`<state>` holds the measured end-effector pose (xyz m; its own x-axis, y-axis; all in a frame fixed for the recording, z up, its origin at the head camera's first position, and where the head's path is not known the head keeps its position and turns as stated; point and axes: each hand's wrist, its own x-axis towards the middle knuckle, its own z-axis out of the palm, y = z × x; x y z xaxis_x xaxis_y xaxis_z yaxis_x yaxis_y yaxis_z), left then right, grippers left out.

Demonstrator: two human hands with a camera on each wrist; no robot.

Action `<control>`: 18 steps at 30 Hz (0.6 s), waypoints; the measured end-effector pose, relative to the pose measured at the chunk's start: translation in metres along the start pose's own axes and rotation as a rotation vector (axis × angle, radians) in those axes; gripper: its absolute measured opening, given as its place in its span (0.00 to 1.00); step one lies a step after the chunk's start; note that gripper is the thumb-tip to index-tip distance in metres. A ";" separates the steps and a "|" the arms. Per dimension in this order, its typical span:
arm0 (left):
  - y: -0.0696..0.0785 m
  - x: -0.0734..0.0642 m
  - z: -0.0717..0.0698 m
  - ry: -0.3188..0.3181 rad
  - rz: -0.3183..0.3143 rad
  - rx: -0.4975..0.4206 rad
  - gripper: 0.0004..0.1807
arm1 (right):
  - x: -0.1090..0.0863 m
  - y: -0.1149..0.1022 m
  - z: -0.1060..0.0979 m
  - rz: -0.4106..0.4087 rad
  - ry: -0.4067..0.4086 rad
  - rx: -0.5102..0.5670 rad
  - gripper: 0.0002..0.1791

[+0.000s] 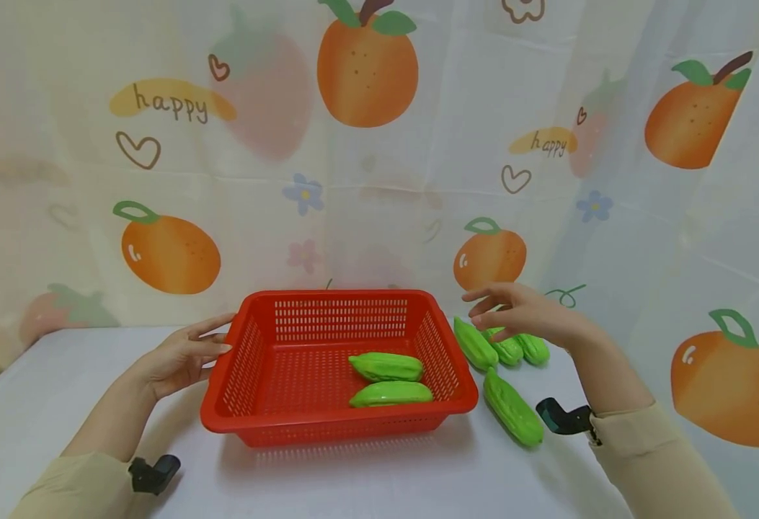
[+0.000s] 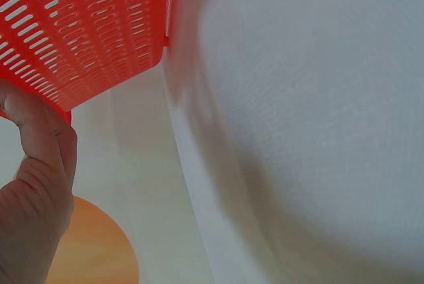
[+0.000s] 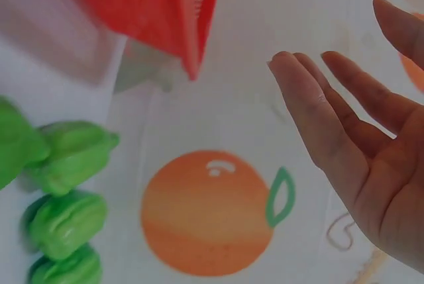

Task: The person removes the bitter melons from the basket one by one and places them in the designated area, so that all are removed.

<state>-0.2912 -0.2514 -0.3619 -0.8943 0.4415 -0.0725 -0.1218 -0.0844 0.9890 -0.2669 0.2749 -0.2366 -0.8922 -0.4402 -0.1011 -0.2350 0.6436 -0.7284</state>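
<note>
1. Left hand (image 1: 184,357) touches the left rim of the basket (image 1: 340,425), fingers loosely bent.
2. Right hand (image 1: 525,310) hangs near four gourds (image 1: 512,408) right of it, fingers apart.
3. Two gourds (image 1: 388,367) lie inside.

White table (image 1: 353,490) — red basket (image 1: 340,418), four green gourds (image 1: 512,407) just right of it

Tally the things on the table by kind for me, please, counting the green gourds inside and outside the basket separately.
Red basket: 1
Green gourds inside it: 2
Green gourds outside it: 4
Total: 7 things, 6 of them green gourds
</note>
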 end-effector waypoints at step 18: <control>0.002 -0.002 0.000 -0.007 0.008 -0.021 0.24 | 0.059 -0.058 0.027 -0.076 -0.076 -0.008 0.25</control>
<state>-0.2896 -0.2522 -0.3600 -0.8922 0.4471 -0.0636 -0.1236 -0.1063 0.9866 -0.2954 0.1950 -0.2183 -0.8398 -0.5342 -0.0967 -0.3045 0.6110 -0.7307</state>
